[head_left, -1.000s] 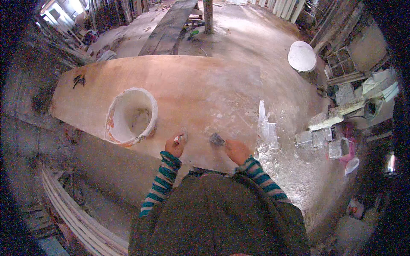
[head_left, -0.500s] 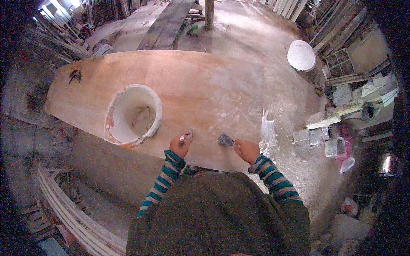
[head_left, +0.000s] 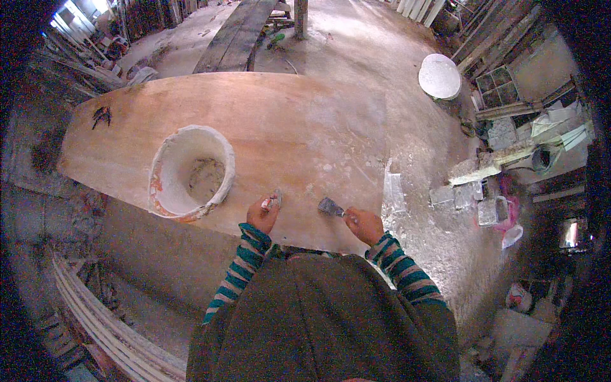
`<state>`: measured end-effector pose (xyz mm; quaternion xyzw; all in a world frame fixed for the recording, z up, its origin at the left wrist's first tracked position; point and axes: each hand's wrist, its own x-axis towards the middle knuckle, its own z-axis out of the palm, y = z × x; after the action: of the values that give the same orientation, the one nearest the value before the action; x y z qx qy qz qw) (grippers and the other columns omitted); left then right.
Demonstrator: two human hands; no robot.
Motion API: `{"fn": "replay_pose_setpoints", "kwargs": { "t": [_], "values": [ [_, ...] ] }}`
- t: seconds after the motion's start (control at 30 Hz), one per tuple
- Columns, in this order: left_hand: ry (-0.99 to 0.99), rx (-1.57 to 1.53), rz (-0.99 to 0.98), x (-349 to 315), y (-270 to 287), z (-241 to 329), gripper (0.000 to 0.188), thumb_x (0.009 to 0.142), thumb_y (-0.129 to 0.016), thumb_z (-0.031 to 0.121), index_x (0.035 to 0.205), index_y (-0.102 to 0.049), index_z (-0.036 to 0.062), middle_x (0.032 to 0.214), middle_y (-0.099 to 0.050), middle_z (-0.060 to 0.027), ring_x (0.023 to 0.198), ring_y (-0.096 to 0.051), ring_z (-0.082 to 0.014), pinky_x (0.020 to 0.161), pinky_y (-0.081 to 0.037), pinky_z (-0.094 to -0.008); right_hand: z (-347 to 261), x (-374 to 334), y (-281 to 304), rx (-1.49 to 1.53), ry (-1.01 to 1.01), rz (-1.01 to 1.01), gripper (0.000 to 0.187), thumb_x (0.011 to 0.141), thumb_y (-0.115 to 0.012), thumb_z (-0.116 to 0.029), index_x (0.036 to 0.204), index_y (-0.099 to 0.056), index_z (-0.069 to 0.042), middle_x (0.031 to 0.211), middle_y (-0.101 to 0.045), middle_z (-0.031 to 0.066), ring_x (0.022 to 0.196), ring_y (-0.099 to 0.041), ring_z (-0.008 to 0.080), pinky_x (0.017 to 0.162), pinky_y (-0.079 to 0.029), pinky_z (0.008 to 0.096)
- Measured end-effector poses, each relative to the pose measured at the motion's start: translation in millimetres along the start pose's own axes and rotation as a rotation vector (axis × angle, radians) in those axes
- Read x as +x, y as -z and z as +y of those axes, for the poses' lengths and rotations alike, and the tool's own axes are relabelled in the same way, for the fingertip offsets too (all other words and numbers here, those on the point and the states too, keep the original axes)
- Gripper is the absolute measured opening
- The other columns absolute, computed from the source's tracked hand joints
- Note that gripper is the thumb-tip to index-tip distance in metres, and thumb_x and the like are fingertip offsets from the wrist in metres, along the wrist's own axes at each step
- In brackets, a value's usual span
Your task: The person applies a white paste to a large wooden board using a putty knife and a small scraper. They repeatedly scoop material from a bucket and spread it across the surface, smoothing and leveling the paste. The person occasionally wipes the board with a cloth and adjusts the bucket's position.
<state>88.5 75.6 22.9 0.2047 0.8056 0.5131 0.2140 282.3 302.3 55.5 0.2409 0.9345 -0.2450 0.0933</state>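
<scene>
My right hand [head_left: 365, 227] is closed round the handle of a putty knife [head_left: 330, 207], its dark, smeared blade pointing left over the near part of the wooden tabletop [head_left: 273, 121]. To its left, my left hand [head_left: 261, 215] is closed on a small red-and-white object [head_left: 268, 202] with a greyish end; its kind is too small to tell. Beyond that hand, on the left, stands a large white bucket [head_left: 190, 130] with a crusted rim and orange smears. Some pale, lumpy material [head_left: 207, 177] lies at its bottom. Whitish smears cover the table's right part.
A black tool-like object [head_left: 102, 117] lies at the table's far left. On the floor at right are a round white lid-like thing [head_left: 440, 76], white containers [head_left: 492, 211] and a pink bag [head_left: 507, 216]. Long boards [head_left: 108, 325] lie at lower left; a plank bench [head_left: 232, 38] stands behind.
The whole view has shifted a little, so the table and bucket sit slightly farther left. Both hands keep their grips and have hardly moved relative to the table.
</scene>
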Motion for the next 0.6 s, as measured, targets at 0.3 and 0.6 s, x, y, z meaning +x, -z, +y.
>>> {"fn": "replay_pose_setpoints", "kwargs": {
  "t": [0.3, 0.6],
  "values": [
    [0.014, -0.192, 0.020, -3, 0, -8, 0.022, 0.081, -0.058, 0.009, 0.102, -0.058, 0.0019, 0.084, -0.062, -0.0073, 0.077, -0.057, -0.0119, 0.070, -0.047, -0.0255, -8, 7, -22, 0.020, 0.023, 0.066, 0.026, 0.085, -0.048, -0.035, 0.091, -0.056, -0.011, 0.074, -0.061, 0.0152, 0.068, -0.059, 0.0365, 0.060, -0.046, 0.0468],
    [0.050, -0.057, 0.041, -3, 5, 4, 0.020, 0.080, -0.060, 0.014, 0.097, -0.062, 0.0039, 0.079, -0.064, -0.0072, 0.071, -0.058, -0.0117, 0.065, -0.047, -0.0263, -12, 7, -25, 0.083, -0.044, -0.034, 0.028, 0.085, -0.046, -0.035, 0.099, -0.054, -0.013, 0.083, -0.062, 0.0142, 0.074, -0.060, 0.0368, 0.063, -0.047, 0.0494]
  ]
}}
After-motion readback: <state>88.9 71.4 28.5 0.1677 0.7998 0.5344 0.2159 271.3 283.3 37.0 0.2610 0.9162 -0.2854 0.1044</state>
